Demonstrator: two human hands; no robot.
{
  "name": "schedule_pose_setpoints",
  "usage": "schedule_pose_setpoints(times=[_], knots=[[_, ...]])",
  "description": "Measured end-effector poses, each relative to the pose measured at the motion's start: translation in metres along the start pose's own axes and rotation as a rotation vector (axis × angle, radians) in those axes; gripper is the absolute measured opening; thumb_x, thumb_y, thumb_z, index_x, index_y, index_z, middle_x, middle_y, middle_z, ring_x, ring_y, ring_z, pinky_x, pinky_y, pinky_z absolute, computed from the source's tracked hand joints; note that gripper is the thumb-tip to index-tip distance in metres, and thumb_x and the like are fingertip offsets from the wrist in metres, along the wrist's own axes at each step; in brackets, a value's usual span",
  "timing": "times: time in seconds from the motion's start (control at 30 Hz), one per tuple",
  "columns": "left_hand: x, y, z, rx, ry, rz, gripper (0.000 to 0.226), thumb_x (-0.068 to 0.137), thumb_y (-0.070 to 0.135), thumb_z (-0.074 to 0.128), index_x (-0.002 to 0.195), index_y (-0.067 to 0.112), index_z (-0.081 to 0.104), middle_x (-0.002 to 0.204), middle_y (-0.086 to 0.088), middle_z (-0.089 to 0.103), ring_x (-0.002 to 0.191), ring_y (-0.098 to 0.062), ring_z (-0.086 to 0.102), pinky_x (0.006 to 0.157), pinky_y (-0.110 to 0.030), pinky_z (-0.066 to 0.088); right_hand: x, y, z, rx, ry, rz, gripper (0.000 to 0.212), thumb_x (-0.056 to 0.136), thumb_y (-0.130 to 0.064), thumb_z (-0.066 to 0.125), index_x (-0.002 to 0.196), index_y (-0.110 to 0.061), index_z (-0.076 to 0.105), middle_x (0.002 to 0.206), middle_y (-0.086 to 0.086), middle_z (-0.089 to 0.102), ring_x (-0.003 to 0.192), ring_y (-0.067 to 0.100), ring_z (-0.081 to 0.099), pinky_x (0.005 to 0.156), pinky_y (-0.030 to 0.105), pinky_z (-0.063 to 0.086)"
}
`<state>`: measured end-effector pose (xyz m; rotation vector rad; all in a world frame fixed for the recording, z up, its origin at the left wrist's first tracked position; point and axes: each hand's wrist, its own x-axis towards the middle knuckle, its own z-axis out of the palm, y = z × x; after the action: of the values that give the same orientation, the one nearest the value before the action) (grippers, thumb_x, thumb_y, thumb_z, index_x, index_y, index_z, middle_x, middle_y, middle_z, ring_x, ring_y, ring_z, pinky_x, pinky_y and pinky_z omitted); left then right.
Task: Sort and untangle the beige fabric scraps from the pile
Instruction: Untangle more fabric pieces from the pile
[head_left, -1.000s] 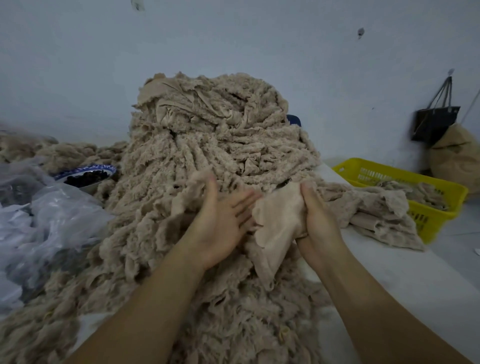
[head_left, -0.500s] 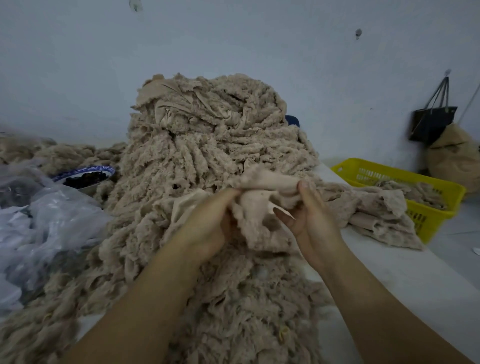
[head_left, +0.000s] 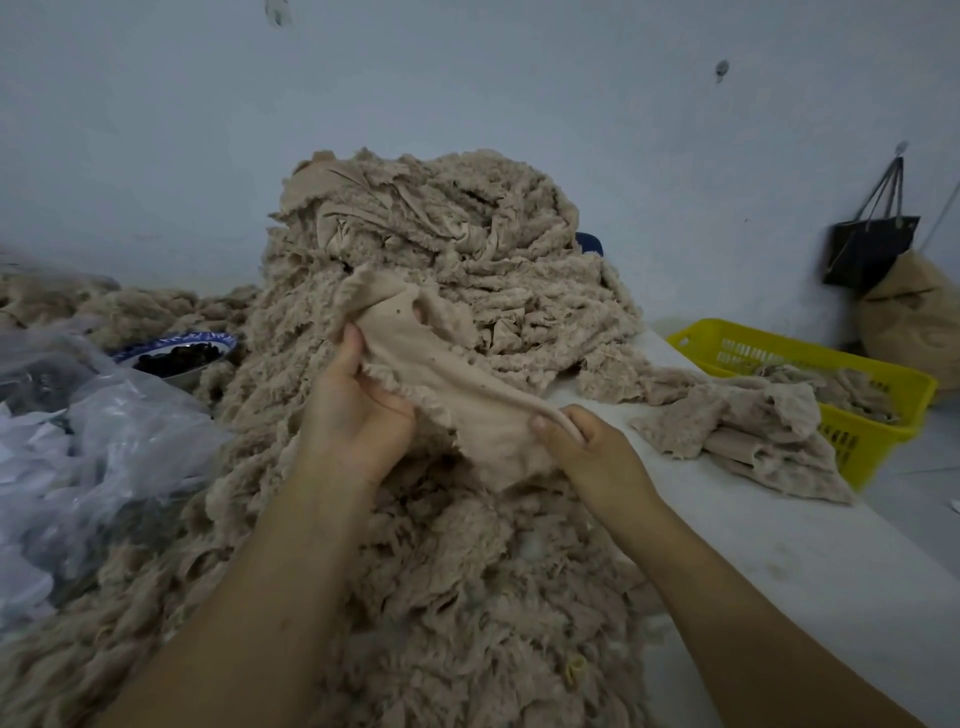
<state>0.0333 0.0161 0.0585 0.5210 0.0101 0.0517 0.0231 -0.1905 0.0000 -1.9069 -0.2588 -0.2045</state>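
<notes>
Two hands stretch one beige fabric scrap (head_left: 457, 395) above the pile (head_left: 441, 291): left hand (head_left: 353, 410) grips its fuzzy edge, right hand (head_left: 587, 452) apparently pinches the opposite corner.

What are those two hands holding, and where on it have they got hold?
One beige fabric scrap, spread above the pile. The left hand grips its fuzzy left edge; the right hand pinches its right end.

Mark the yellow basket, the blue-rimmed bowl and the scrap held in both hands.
yellow basket (head_left: 875, 441), head view, on its front wall.
blue-rimmed bowl (head_left: 218, 340), head view, on the right of its rim.
scrap (head_left: 457, 384), head view, on its smooth middle stretch.
</notes>
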Motion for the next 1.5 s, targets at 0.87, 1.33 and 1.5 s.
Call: schedule_pose_setpoints(times=[0.87, 1.33, 1.5], knots=[[-0.022, -0.025, 0.005, 1.405, -0.267, -0.118, 0.046, 0.083, 0.068, 0.059, 0.088, 0.025, 0.074, 0.095, 0.011, 0.073, 0.093, -0.010, 0.068, 0.087, -0.029, 0.053, -0.004, -0.010, -0.005, 0.602, -0.293, 0.202, 0.029, 0.099, -0.030, 0.054, 0.121, -0.015, 0.065, 0.103, 0.007, 0.074, 0.082, 0.015, 0.071, 0.062, 0.023, 0.054], [0.011, 0.007, -0.041, 2.204, 0.079, 0.086, 0.037, 0.099, 0.043, 0.054, 0.076, 0.015, 0.052, 0.075, -0.003, 0.056, 0.074, -0.025, 0.057, 0.065, -0.030, 0.041, 0.012, 0.006, -0.012, 0.903, 0.184, 0.348, 0.040, 0.102, -0.041, 0.047, 0.110, -0.007, 0.065, 0.102, 0.006, 0.074, 0.056, 0.008, 0.058, 0.053, 0.023, 0.053], [-0.005, -0.008, -0.014, 1.788, -0.174, 0.308, 0.021, 0.100, 0.039, 0.053, 0.088, 0.025, 0.062, 0.083, 0.008, 0.064, 0.073, -0.006, 0.059, 0.061, -0.022, 0.043, 0.003, -0.004, 0.004, 0.671, -0.069, 0.307, 0.039, 0.097, -0.042, 0.052, 0.103, -0.008, 0.069, 0.091, 0.006, 0.076, 0.063, 0.012, 0.065, 0.058, 0.025, 0.056]])
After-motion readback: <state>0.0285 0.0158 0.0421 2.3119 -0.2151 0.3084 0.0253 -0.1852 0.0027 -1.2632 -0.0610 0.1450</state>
